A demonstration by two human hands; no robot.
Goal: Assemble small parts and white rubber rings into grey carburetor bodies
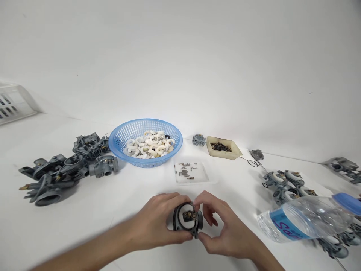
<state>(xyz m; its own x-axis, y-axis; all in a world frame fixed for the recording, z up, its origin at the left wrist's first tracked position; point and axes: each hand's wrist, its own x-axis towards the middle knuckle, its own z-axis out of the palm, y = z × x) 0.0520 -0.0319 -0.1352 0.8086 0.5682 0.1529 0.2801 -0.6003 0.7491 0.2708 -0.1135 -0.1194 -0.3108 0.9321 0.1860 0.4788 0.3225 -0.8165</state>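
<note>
Between my two hands, low in the middle of the head view, is a grey metal carburetor body (200, 220) with its open side facing up. A white ring-shaped float (183, 222) sits inside it, around small brass parts. My left hand (159, 220) is wrapped round the body's left side, fingers at the top edge and thumb at the bottom. My right hand (225, 229) is curved at the right side, with the index fingertip at the upper edge and the thumb at the lower right corner. Just beyond lies a clear shallow tray (201, 174) with small pins and springs.
A blue basket (145, 163) holds many white floats. Grey carburetor bodies (75, 162) are piled at left, others (293, 178) at right. A plastic bottle (318, 216) lies at right. A cream tray (224, 154) holds black rings. A white crate (19, 99) stands far left.
</note>
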